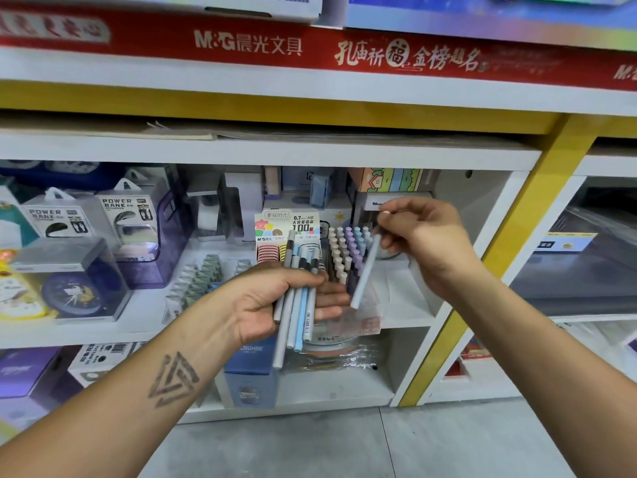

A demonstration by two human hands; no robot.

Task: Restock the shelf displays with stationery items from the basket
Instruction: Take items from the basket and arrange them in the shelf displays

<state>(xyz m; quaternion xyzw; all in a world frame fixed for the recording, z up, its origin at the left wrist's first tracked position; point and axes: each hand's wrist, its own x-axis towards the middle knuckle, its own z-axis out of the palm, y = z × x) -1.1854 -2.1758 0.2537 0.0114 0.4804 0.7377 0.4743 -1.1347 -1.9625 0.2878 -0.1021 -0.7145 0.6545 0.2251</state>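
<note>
**Slotting one pen into the display rack**

The left hand [275, 301] grips a bundle of pens [298, 298], fingers curled round them, in front of the shelf [406, 315]. The right hand [424, 243] pinches a single pale pen [366, 270] just above the pen rack [348, 250]. Best to tip it upright, aim for a free slot, and lower it gently.

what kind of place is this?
Most likely a stationery shop aisle: a red M&G-branded shelf banner, a tiered display of pastel-capped pens, boxed power banks, and the left hand gripping a bundle of pens.
</note>
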